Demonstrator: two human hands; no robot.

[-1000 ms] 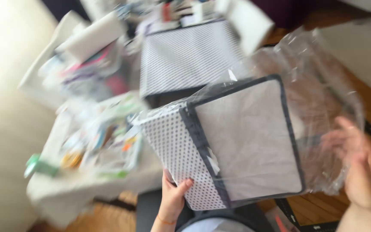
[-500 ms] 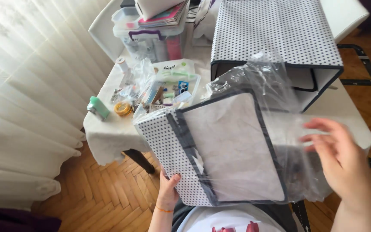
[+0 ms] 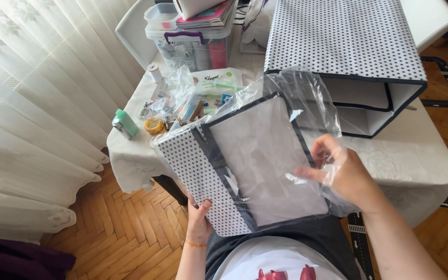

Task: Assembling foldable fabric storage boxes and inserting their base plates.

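At the far left, a white curtain (image 3: 32, 103) is hanging down to the herringbone wood floor (image 3: 125, 228), and just right of it the bench (image 3: 130, 155), draped in a white cloth, is carrying a green-capped bottle (image 3: 124, 123), a small round tin (image 3: 155, 126), a heap of packets and, farther back, a clear storage tub (image 3: 193, 44) with books stacked on it. Near the bench's front edge, the left hand (image 3: 199, 223) is propping the folded dotted fabric box (image 3: 234, 171) from below, fingers clamped on its lower left corner so that the grey inner panel is tilting up toward the camera. A clear plastic wrapper (image 3: 307, 103) is clinging around the box's far and right side. The right hand (image 3: 346, 173) is pinching this film at the box's right edge, fingers closed on it, seemingly peeling it away, though the glare is making the exact grip hard to read. At the far right, a larger dotted box (image 3: 348, 46) is standing open on the bench. Compared with half a second ago, the right hand is sitting closer to the box's edge, and the view is showing more of the bench's left end.
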